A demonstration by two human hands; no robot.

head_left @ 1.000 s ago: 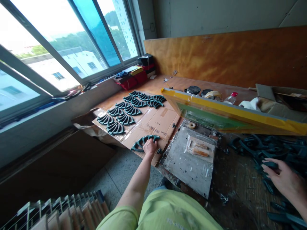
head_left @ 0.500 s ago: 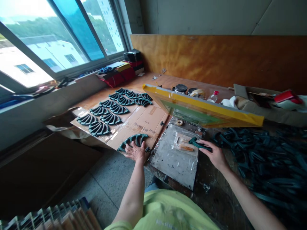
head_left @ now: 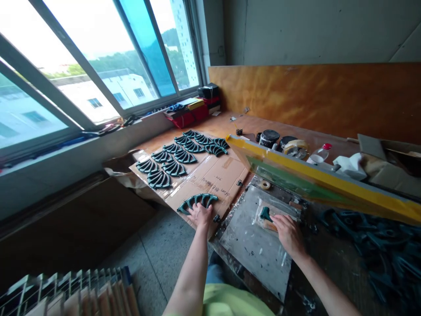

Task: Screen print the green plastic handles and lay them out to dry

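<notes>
My left hand (head_left: 199,215) lies with spread fingers on a fan of dark green plastic pieces (head_left: 198,201) at the near edge of a flattened cardboard sheet (head_left: 215,175). My right hand (head_left: 287,231) is closed on one dark green plastic piece (head_left: 265,214) and presses it onto the jig in the middle of a grey metal plate (head_left: 253,237). Above the plate a yellow-framed printing screen (head_left: 315,181) stands tilted up.
Several more fans of green pieces (head_left: 179,158) lie in rows on the cardboard. A heap of loose dark pieces (head_left: 371,245) fills the bench at right. Ink tins (head_left: 269,138), a small bottle (head_left: 318,154), a tape roll (head_left: 264,184) and boxes stand behind. Window at left.
My right hand came from the heap at right with one green piece and now holds it on the plate's jig. My left hand has stayed on the fan of pieces.
</notes>
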